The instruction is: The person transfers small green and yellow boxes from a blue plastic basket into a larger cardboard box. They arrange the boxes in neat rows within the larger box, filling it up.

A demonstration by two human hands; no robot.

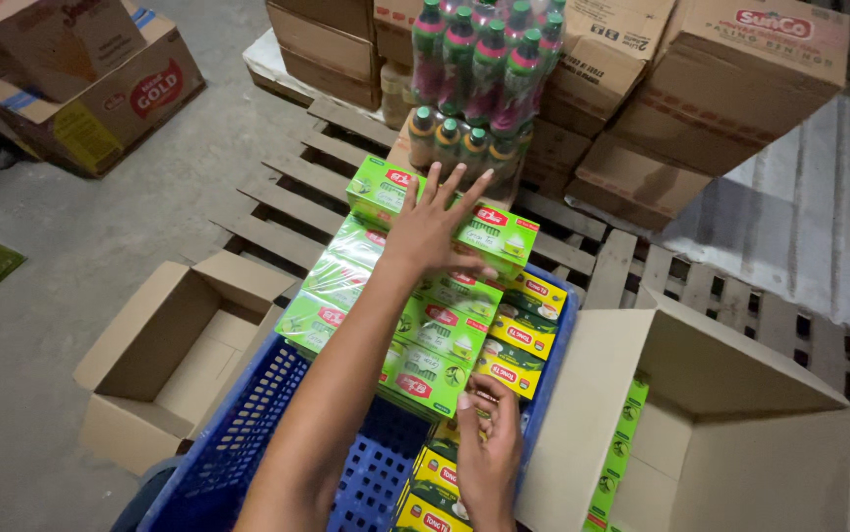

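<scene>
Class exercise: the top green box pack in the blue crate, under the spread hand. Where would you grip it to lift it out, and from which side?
Probably by its two long side edges, from above. The green pack lies flat on top of the stack in the crate, its top open under the left hand; yellow boxes crowd one lower side, so a sideways approach looks blocked.

Occlusions and crops, head view

Left hand (433,229) is covering part of the top green box pack (442,219); right hand (489,445) is hiding the yellow boxes (522,335) beneath it. Blue crate (248,433) is running off the bottom edge. Bottle tops (484,59) are getting cropped at the top. Open carton (730,433) is hiding most of its green boxes.
</scene>
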